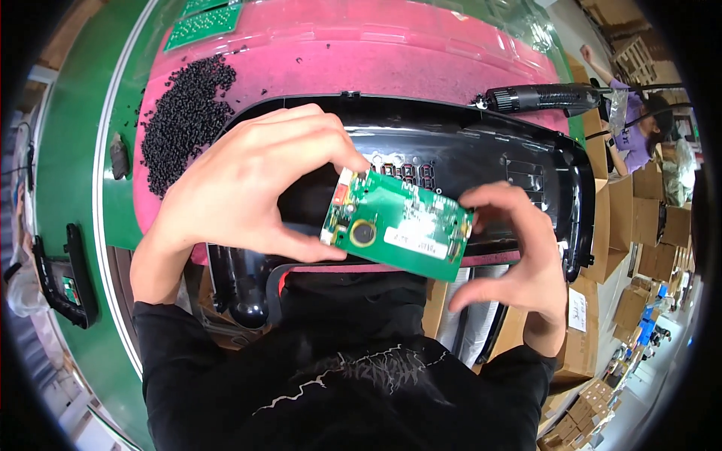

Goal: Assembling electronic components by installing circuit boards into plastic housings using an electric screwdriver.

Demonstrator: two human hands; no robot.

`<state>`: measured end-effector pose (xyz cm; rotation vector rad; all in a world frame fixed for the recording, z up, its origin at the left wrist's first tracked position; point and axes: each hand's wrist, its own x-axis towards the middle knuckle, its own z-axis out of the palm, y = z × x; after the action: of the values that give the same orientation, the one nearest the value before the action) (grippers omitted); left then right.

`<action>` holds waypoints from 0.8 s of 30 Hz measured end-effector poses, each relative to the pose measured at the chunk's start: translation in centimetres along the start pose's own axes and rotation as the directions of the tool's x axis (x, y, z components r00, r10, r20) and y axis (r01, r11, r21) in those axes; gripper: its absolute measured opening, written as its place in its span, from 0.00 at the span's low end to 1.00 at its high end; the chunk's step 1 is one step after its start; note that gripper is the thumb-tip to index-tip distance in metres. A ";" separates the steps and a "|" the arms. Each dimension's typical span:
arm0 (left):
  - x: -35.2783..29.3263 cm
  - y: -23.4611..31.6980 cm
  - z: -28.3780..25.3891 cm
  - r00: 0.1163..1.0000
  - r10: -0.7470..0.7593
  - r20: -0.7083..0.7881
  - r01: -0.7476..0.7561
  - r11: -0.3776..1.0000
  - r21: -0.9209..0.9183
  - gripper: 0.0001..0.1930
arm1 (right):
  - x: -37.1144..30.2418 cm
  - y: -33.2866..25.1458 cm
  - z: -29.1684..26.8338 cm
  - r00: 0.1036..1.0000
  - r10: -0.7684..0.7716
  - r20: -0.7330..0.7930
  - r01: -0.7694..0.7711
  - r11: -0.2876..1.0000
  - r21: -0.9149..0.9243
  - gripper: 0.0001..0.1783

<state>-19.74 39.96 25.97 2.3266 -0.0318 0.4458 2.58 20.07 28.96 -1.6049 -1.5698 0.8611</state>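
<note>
My left hand (256,184) grips a green circuit board (406,214) at its left end, thumb at the lower corner and fingers at the upper one. The board is tilted, with a white label and a round black part facing me. At its right end is my right hand (519,244), curved open, with the fingers by the upper corner and the thumb apart from the board. Whether those fingertips touch it I cannot tell. Below both hands lies a long black plastic housing (466,143), its hollow inside up, with digit-shaped cutouts (406,174) partly behind the board.
A heap of small black parts (188,113) lies on the pink mat (301,71) at left. A black electric screwdriver (545,98) rests beyond the housing. More green boards (203,26) are at upper left; another black housing (64,278) is far left. Cardboard boxes (579,331) stand at right, where another person (635,135) is visible.
</note>
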 end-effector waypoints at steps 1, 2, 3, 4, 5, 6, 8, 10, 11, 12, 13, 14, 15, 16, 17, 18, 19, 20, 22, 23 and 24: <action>-0.1 -0.1 0.0 0.999 -0.028 0.017 0.028 1.000 -0.001 0.32 | 0.0 0.7 0.2 0.999 0.030 -0.010 -0.030 1.000 -0.004 0.42; -0.3 -0.1 0.1 0.999 -0.031 0.018 0.031 0.999 -0.004 0.32 | 0.7 1.3 0.3 0.999 -0.037 -0.024 0.034 0.995 -0.098 0.39; -0.4 -0.3 0.2 0.996 -0.091 0.017 0.091 0.995 0.029 0.32 | 1.1 2.0 0.3 0.998 -0.059 -0.038 0.055 0.994 -0.097 0.38; -0.6 -0.4 0.4 0.988 -0.150 0.015 0.149 0.987 0.063 0.33 | 1.5 2.7 0.2 0.995 -0.081 -0.052 0.076 0.992 -0.098 0.36; -0.7 -0.7 0.5 0.982 -0.191 0.018 0.190 0.981 0.040 0.33 | 1.8 3.1 0.2 0.993 -0.090 -0.072 0.081 0.990 -0.118 0.32; -0.7 -0.6 0.6 0.981 -0.195 0.019 0.194 0.980 0.040 0.33 | 2.3 3.3 -0.1 0.995 -0.078 -0.056 0.068 0.984 -0.166 0.31; -0.5 -0.5 0.7 0.973 -0.231 0.000 0.228 0.964 0.138 0.32 | 2.6 3.8 0.3 0.995 -0.061 -0.080 0.046 0.982 -0.186 0.30; -0.5 -0.3 0.6 0.969 -0.247 0.016 0.240 0.954 0.178 0.32 | 2.7 3.6 0.7 0.996 -0.037 -0.084 0.020 0.981 -0.193 0.30; -0.4 -0.2 0.5 0.966 -0.258 0.029 0.246 0.944 0.219 0.31 | 2.8 3.5 0.8 0.996 -0.014 -0.091 -0.005 0.979 -0.205 0.31; -0.4 -0.2 0.5 0.966 -0.258 0.032 0.245 0.945 0.217 0.31 | 2.8 3.5 0.9 0.996 -0.010 -0.092 -0.009 0.979 -0.205 0.31; -0.5 -0.1 0.5 0.961 -0.276 0.031 0.263 0.939 0.220 0.32 | 2.9 3.5 1.0 0.995 -0.038 -0.088 0.016 0.972 -0.236 0.30; -0.5 -0.1 0.5 0.956 -0.293 0.030 0.280 0.934 0.224 0.32 | 2.9 3.5 1.1 0.994 -0.066 -0.084 0.041 0.963 -0.267 0.30; -0.6 0.0 0.5 0.956 -0.291 0.034 0.277 0.935 0.220 0.32 | 2.9 3.4 1.3 0.994 -0.060 -0.087 0.035 0.963 -0.267 0.30; -0.6 0.0 0.5 0.952 -0.303 0.048 0.285 0.930 0.234 0.32 | 2.9 3.4 1.4 0.995 -0.063 -0.076 0.039 0.959 -0.279 0.30; -0.6 0.0 0.5 0.947 -0.316 0.061 0.292 0.924 0.248 0.33 | 2.8 3.3 1.5 0.996 -0.065 -0.066 0.044 0.956 -0.291 0.30; -0.7 0.0 0.4 0.946 -0.317 0.064 0.293 0.924 0.245 0.33 | 2.9 3.4 1.6 0.996 -0.062 -0.065 0.040 0.956 -0.290 0.30; -0.7 -0.1 0.3 0.945 -0.320 0.070 0.294 0.922 0.250 0.33 | 3.0 3.4 1.7 0.995 -0.071 -0.064 0.049 0.954 -0.296 0.30; -0.7 -0.2 0.3 0.943 -0.324 0.077 0.296 0.921 0.255 0.33 | 3.0 3.4 1.7 0.995 -0.079 -0.062 0.057 0.951 -0.303 0.30; -0.8 -0.1 0.3 0.943 -0.323 0.078 0.295 0.922 0.250 0.33 | 3.0 3.3 1.8 0.995 -0.078 -0.066 0.054 0.951 -0.305 0.30; -0.8 -0.1 0.3 0.944 -0.322 0.078 0.294 0.923 0.247 0.33 | 3.0 3.2 1.9 0.995 -0.078 -0.069 0.053 0.950 -0.309 0.30; -0.8 -0.1 0.2 0.943 -0.324 0.077 0.297 0.922 0.248 0.33 | 3.1 3.2 1.9 0.995 -0.079 -0.067 0.055 0.950 -0.308 0.30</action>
<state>-20.40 39.81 25.47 2.5264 0.3486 0.1585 2.75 23.21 25.30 -1.7631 -1.7559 0.5292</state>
